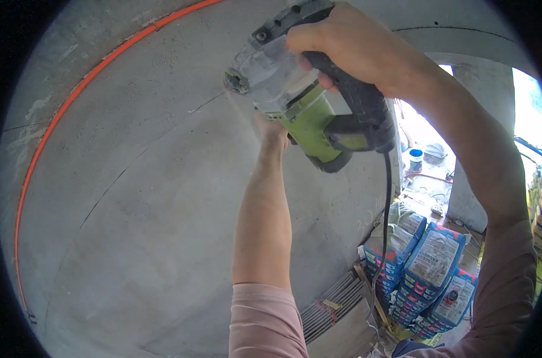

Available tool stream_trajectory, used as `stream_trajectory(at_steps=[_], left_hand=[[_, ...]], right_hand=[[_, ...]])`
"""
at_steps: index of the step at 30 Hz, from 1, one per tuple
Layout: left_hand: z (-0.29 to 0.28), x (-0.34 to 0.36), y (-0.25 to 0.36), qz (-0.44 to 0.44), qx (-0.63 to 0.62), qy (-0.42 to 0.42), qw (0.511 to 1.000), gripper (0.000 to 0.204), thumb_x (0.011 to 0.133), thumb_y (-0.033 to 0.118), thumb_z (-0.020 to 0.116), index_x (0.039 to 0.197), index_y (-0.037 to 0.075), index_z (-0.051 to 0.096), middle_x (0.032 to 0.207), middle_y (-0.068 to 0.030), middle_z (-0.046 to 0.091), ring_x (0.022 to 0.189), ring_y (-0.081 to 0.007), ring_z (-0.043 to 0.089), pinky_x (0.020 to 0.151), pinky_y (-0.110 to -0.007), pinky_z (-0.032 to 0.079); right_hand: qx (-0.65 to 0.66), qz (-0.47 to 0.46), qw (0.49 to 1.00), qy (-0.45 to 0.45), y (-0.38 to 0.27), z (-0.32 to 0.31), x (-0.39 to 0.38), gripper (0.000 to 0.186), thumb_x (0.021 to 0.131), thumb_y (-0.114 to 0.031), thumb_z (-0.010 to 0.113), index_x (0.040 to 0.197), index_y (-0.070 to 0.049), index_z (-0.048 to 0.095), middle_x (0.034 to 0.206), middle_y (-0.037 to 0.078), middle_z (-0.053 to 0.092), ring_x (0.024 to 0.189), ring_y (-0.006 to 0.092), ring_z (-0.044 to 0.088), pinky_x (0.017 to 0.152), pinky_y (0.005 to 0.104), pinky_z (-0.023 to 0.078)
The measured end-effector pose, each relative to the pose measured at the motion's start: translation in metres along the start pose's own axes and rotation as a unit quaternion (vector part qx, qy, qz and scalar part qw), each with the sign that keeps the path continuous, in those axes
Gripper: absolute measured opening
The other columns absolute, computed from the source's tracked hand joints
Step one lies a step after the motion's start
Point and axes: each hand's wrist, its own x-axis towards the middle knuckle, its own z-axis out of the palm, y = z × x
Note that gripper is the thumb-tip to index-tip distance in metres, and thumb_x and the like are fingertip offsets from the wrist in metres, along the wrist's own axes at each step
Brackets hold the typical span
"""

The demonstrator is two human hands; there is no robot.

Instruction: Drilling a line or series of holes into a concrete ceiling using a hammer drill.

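A green and black power tool (pixel 309 131) with a grey dusty housing is held up against the grey plaster wall (pixel 151 203), near a dark line marked on it. My right hand (pixel 336 45) is closed round its black handle at the top. My left hand (pixel 274 125) reaches up behind the tool's lower body and appears to grip it, its fingers mostly hidden. A black cord (pixel 388 179) hangs down from the handle's base.
An orange conduit (pixel 104 64) runs along the left and top. Stacked blue bags (pixel 432 256) stand at lower right beside bundled grey rods (pixel 330 304). A bright doorway beside a concrete pillar (pixel 479 188) shows a bucket (pixel 416 161) and scattered materials.
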Motion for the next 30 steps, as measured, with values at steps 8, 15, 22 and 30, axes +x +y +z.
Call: stream_trajectory(at_steps=[8,15,22,30], left_hand=[[-0.001,0.033,-0.051,0.03,-0.036,-0.001,0.999,0.079,0.084,0.013,0.079,0.15,0.006,0.037,0.148,-0.0095,0.051,0.129,-0.023,0.051,0.104,-0.038,0.043],[0.011,0.007,-0.014,0.018,-0.024,-0.001,1.0,0.08,0.084,0.014,0.079,0.152,0.007,0.037,0.149,-0.0084,0.051,0.13,-0.0227,0.051,0.106,-0.038,0.042],[0.013,-0.001,0.004,0.037,-0.097,-0.039,0.994,0.077,0.086,0.012,0.077,0.152,0.007,0.038,0.145,-0.0075,0.053,0.129,-0.0214,0.051,0.104,-0.037,0.043],[0.016,-0.003,0.011,0.053,-0.023,-0.008,0.998,0.063,0.085,0.01,0.077,0.141,-0.001,0.05,0.135,-0.0105,0.06,0.117,-0.0231,0.059,0.097,-0.038,0.048]], right_hand=[[-0.043,0.006,0.999,0.019,0.004,-0.003,0.006,0.026,0.09,-0.014,0.06,0.075,0.006,0.065,0.071,0.014,0.066,0.06,0.019,0.066,0.059,0.0359,0.052],[0.124,0.113,0.986,0.01,0.007,-0.014,0.007,0.028,0.088,-0.016,0.063,0.072,0.006,0.066,0.067,0.013,0.067,0.058,0.019,0.066,0.058,0.0362,0.051],[-0.094,-0.039,0.995,0.014,0.015,-0.01,0.005,0.024,0.091,-0.016,0.059,0.077,0.0,0.071,0.069,0.012,0.068,0.059,0.0175,0.067,0.059,0.035,0.053],[0.136,0.121,0.982,0.044,0.0,-0.012,0.008,0.024,0.089,-0.014,0.063,0.08,0.007,0.067,0.069,0.013,0.064,0.06,0.0191,0.066,0.057,0.0343,0.053]])
